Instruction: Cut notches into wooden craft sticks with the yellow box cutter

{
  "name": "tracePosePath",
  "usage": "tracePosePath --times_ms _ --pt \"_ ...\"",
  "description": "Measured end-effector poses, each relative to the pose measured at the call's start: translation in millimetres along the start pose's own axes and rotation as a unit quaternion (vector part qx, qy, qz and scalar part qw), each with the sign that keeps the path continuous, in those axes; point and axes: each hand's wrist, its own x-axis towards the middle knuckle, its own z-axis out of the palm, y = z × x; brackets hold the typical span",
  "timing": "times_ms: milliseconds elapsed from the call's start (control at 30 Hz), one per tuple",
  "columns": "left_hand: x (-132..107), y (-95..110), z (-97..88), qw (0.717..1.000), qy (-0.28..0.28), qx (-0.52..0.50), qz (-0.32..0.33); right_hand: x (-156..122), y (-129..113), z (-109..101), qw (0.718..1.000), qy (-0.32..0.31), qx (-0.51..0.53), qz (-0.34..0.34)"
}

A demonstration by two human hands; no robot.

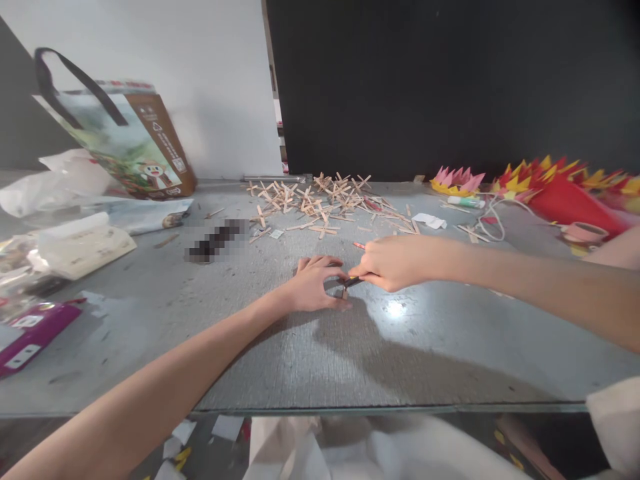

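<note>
My left hand [314, 285] rests on the grey table, thumb and fingers curled round a small wooden piece [345, 293]. Right beside it, my right hand [395, 263] is closed on a slim dark tool [353, 281] with a bit of yellow, its tip at the wooden piece. Most of the tool is hidden by the fingers, so its exact kind does not show. A small red end [359, 245] sticks out above the right knuckles. Beyond both hands spreads a loose pile of wooden craft sticks [320, 200], many of them crossed.
At the left stand a printed carrier bag [135, 143], plastic wrapping [83, 247] and a purple packet [43, 333]. Paper crowns [457, 180], a glue stick [465, 201], a white cord [493, 223] and a tape roll [585, 231] lie right. Another person's arm [617, 250] shows there.
</note>
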Motion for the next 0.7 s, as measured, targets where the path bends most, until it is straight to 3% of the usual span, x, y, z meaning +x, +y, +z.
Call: tracePosePath --times_ms 267,600,700 --pt "1.0 -0.3 -1.4 1.000 0.002 -0.010 0.016 19.0 -8.3 -16.8 0.995 -0.060 -0.076 -0.033" --pt "0.4 -2.2 0.1 1.000 0.007 -0.023 0.012 17.9 -19.1 -16.4 0.995 -0.073 -0.010 0.066" --pt "1.8 -1.6 -3.6 1.000 -0.006 -0.025 0.012 19.5 -15.8 -15.6 0.997 -0.058 -0.021 0.040"
